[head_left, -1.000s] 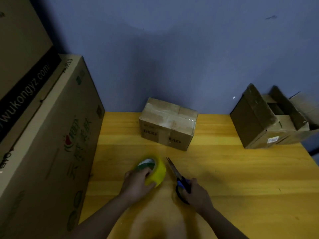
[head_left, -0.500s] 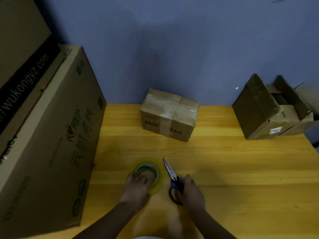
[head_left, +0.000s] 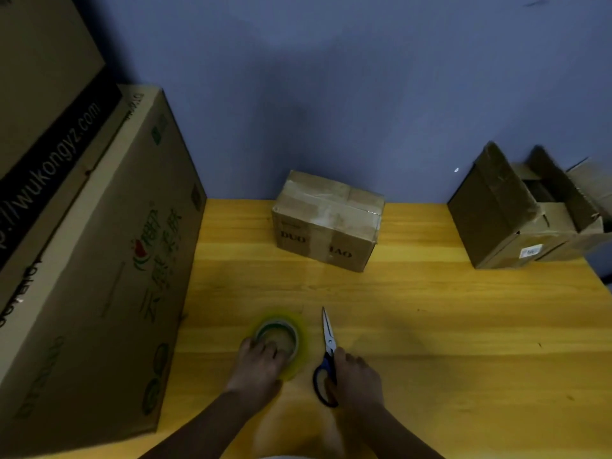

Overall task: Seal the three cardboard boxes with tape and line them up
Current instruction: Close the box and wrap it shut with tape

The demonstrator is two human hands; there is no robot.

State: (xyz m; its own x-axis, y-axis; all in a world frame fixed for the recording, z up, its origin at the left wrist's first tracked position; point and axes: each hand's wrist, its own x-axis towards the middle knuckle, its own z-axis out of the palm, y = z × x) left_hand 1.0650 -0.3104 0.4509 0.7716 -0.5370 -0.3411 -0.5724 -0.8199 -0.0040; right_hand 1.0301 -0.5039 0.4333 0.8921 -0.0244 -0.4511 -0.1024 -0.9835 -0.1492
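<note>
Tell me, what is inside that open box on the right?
The open box shows only its raised flaps and a folded inner flap. Its dark interior is mostly hidden by them, so any contents cannot be seen.

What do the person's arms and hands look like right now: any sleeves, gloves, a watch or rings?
The left hand and the right hand are bare, with no gloves. Both forearms are uncovered as far as the bottom edge of the picture, so no sleeves show. No watch, band or ring is visible, though the dim light could hide small details.
</note>
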